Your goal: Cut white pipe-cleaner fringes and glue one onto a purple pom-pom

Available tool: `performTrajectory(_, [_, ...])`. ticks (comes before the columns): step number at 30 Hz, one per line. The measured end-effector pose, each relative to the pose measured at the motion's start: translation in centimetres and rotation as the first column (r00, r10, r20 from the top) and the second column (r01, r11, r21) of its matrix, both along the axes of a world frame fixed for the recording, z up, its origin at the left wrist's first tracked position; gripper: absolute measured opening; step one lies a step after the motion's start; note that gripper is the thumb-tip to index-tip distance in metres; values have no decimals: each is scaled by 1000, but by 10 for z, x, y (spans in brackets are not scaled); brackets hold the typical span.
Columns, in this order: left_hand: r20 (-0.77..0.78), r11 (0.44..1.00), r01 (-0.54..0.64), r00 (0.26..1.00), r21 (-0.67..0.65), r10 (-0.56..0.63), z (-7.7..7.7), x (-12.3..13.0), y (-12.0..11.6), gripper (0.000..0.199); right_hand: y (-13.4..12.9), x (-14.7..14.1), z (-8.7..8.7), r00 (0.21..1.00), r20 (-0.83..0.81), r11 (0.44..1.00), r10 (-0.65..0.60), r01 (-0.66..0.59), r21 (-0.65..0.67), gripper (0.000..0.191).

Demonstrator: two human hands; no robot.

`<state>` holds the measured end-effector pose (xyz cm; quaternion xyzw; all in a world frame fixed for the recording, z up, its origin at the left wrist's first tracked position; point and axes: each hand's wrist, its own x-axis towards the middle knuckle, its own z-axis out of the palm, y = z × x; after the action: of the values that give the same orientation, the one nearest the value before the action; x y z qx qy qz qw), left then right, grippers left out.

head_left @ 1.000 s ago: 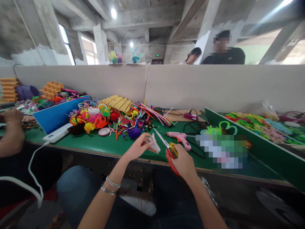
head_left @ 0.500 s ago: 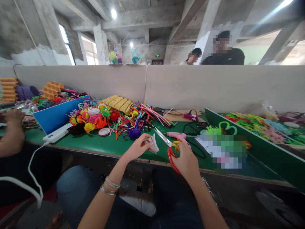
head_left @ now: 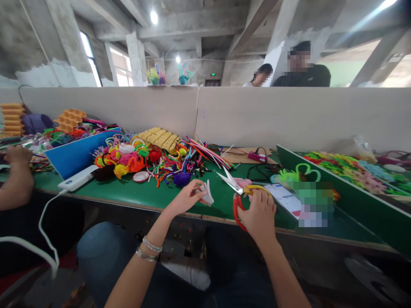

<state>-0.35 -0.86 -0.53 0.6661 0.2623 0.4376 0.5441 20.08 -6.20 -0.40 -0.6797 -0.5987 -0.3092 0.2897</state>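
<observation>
Bare concrete frames a workroom (head_left: pixel 205 19), where a pale partition (head_left: pixel 128 102) backs a long green table (head_left: pixel 109 194). Well left of a phone (head_left: pixel 285 200) on the tabletop spreads a heap of coloured pipe cleaners (head_left: pixel 125 159). Also left of the phone work two hands: the right hand (head_left: pixel 259 214), just beside it, curls round a pair of handles; the left hand (head_left: pixel 189 197), farther off, stays put, its bent fingers pinching. Red-and-yellow scissors (head_left: pixel 239 189), gripped in the right, gape wide, their blades nearly together a second ago; hand and tool have shifted nearer the phone. Partly hidden behind them, left of the phone, lies a pink glue gun (head_left: pixel 245 182). Smallest is the left's thin white piece (head_left: pixel 208 194), well left of the phone.
</observation>
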Motion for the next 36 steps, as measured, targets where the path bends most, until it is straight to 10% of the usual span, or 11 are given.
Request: performTrajectory(36, [51,1000,15,999,-9,-15,-1,1,2,28,10,-1,-9,942,-179,959,283,-281,38,38])
